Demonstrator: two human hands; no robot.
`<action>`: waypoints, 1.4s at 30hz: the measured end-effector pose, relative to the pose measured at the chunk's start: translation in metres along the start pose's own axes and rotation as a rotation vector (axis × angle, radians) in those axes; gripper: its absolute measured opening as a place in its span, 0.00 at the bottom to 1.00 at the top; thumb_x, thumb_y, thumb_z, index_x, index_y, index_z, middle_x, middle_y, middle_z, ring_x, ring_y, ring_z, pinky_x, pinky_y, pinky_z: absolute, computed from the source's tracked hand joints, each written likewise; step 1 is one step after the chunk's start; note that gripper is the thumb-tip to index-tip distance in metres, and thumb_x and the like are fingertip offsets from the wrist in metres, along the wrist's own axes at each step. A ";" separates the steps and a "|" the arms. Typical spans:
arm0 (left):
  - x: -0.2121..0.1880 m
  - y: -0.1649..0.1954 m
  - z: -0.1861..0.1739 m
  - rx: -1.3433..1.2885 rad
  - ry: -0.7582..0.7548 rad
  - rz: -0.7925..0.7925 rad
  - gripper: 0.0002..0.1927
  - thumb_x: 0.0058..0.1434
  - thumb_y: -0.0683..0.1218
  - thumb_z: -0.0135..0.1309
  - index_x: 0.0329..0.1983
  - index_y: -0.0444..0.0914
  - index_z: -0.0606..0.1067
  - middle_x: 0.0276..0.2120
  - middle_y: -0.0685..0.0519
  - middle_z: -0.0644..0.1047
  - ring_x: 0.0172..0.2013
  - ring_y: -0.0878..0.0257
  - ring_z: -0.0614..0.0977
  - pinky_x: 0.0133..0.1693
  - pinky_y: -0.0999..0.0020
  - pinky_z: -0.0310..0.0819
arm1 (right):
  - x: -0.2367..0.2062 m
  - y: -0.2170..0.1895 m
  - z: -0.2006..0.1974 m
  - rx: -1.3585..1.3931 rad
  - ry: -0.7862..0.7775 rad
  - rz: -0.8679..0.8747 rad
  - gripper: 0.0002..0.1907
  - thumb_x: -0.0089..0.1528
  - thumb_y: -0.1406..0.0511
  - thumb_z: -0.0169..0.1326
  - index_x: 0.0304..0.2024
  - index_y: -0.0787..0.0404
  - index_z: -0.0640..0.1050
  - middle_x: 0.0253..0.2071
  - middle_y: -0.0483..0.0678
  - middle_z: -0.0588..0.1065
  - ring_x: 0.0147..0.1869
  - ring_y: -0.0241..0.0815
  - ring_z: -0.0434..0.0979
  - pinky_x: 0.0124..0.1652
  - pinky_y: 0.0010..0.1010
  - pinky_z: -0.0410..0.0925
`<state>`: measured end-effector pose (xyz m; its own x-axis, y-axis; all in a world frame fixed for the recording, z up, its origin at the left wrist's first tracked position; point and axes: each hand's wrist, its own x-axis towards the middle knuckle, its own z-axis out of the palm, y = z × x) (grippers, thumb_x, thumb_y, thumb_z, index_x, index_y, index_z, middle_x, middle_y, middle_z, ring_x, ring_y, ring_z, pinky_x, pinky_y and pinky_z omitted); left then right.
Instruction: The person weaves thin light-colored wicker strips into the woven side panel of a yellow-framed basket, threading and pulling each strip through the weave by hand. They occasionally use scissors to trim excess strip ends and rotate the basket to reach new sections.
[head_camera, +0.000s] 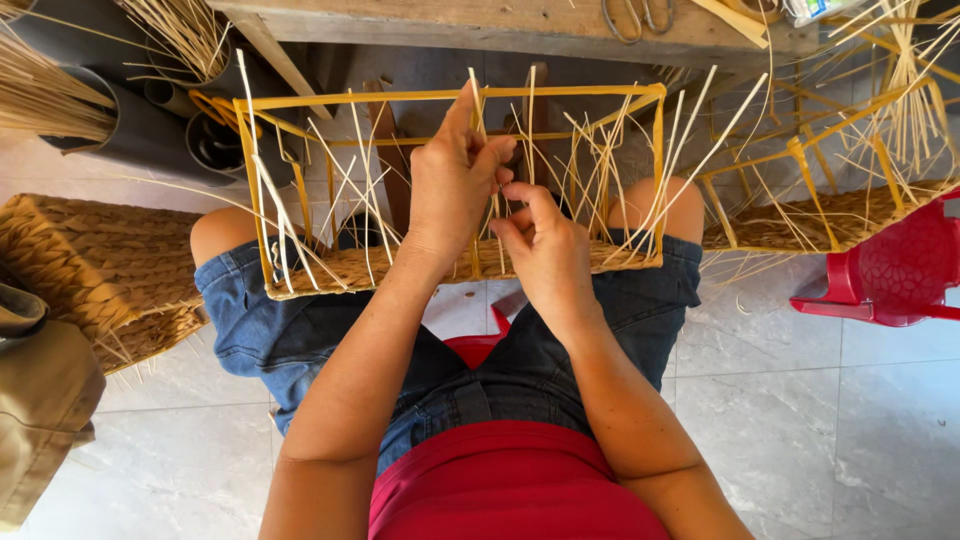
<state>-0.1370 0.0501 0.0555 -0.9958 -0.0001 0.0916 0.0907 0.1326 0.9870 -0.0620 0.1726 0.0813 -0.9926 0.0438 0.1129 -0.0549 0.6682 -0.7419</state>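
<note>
While the basket frame (455, 180) rests steady on the knees, left hand (455, 185) and right hand (545, 250) pinch a straw strand (478, 110) closed-fingered.

The basket frame (450, 96) looks like painted yellow metal with stiff straw strands (600, 160); rough woven base (340, 268); glossy red plastic chair (900, 270); polished marble-look floor (800, 400)

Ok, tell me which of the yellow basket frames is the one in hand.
The frame resting on the person's knees: the left hand and right hand pinch straw strands at its front. The other frame stands untouched at the right, beside the red chair.
</note>
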 end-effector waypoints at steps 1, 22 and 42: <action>-0.003 -0.001 -0.001 0.016 -0.005 0.022 0.35 0.64 0.39 0.60 0.73 0.37 0.62 0.30 0.51 0.84 0.27 0.60 0.87 0.30 0.69 0.83 | -0.001 0.002 0.003 0.007 -0.012 0.023 0.17 0.59 0.69 0.64 0.51 0.61 0.76 0.30 0.48 0.81 0.29 0.39 0.83 0.30 0.29 0.72; -0.110 0.031 -0.031 0.520 -0.102 0.183 0.10 0.60 0.44 0.62 0.44 0.39 0.77 0.36 0.47 0.73 0.35 0.50 0.83 0.33 0.56 0.77 | -0.001 0.016 0.008 0.153 0.042 -0.013 0.07 0.67 0.73 0.60 0.47 0.62 0.80 0.30 0.45 0.81 0.33 0.30 0.82 0.32 0.23 0.72; -0.057 -0.009 -0.070 0.494 0.120 0.032 0.09 0.62 0.49 0.62 0.35 0.39 0.80 0.32 0.48 0.81 0.30 0.46 0.83 0.31 0.53 0.76 | -0.031 -0.029 0.012 0.298 0.041 -0.130 0.12 0.68 0.75 0.58 0.55 0.63 0.79 0.38 0.45 0.80 0.32 0.25 0.73 0.29 0.17 0.67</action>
<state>-0.0803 -0.0200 0.0510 -0.9816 -0.0983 0.1637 0.0755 0.5877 0.8056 -0.0307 0.1430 0.0919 -0.9704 0.0057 0.2414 -0.2164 0.4232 -0.8798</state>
